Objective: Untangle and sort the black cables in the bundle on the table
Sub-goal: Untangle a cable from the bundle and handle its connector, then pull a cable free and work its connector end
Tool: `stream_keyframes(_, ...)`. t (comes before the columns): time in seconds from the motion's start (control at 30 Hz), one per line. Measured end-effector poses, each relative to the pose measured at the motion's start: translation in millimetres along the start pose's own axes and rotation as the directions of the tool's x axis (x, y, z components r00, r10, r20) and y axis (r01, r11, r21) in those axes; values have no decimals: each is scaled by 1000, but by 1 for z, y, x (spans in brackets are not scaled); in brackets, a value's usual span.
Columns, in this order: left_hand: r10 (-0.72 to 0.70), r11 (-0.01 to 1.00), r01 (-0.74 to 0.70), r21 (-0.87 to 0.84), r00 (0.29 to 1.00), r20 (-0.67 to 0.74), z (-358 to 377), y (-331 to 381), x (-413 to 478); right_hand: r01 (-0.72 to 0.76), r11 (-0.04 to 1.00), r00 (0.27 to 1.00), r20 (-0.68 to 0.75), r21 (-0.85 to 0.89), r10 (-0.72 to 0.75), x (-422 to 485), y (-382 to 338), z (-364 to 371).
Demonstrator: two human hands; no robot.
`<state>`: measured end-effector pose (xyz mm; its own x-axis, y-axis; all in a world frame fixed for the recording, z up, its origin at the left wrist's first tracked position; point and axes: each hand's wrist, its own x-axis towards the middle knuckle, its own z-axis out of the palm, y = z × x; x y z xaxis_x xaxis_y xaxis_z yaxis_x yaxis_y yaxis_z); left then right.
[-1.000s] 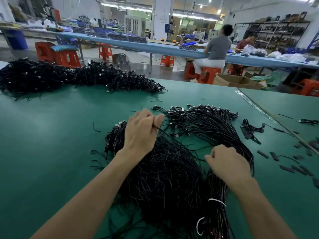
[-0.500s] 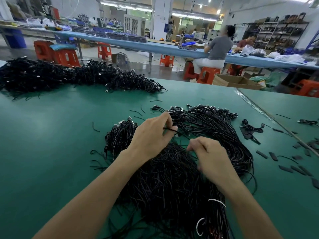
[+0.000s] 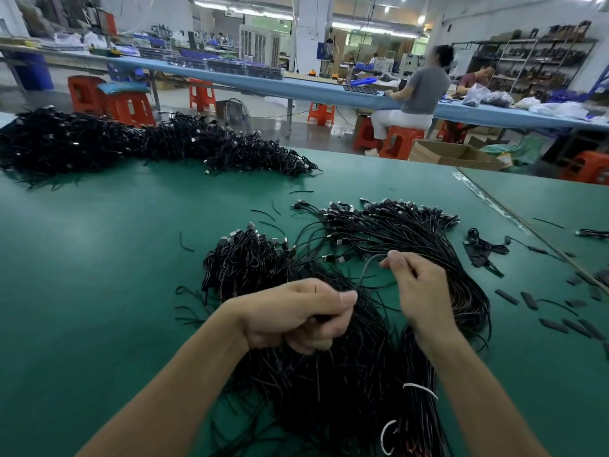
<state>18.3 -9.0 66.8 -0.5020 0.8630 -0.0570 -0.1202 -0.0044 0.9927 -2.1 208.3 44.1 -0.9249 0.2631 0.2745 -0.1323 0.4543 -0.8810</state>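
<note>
The bundle of black cables (image 3: pixel 323 390) lies on the green tabletop (image 3: pixel 99 291) directly in front of the person, with its connector ends spread out on the far side. The right hand (image 3: pixel 421 291) is above the bundle, and its grip pinches one thin cable (image 3: pixel 362 270) between thumb and fingertip. This cable curves down in a loop into the left hand (image 3: pixel 296 315), whose grip is closed around it with curled fingers. A white tie (image 3: pixel 420 389) goes around the near part of the bundle. A second pile of cables (image 3: pixel 131 143) lies well apart, at the far left. Short black pieces (image 3: pixel 530 300) are scattered on the right.
</note>
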Motion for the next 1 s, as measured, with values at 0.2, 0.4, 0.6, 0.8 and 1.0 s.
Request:
stream_keyframes(0.2,247,831,-427,-357,858,-450,1,9,23,78,988,866,501,-134,0,-25,-1,28)
stream_keyframes(0.4,258,892,-452,-32,563,-785,-22,-14,34,234,965,737,669,-121,-94,-37,-18,17)
stream_keyframes(0.6,261,947,-26,321,645,-719,-21,-30,29,324,903,809,577,-282,-110,-26,-35,-3)
stream_keyframes(0.8,72,935,137,327,829,-555,1,-24,22,369,920,851,446,-134,-277,-17,-46,-9)
stream_keyframes(1.0,13,960,-110,-258,935,-353,3,-5,14,255,961,918,287,104,-275,-13,-37,6)
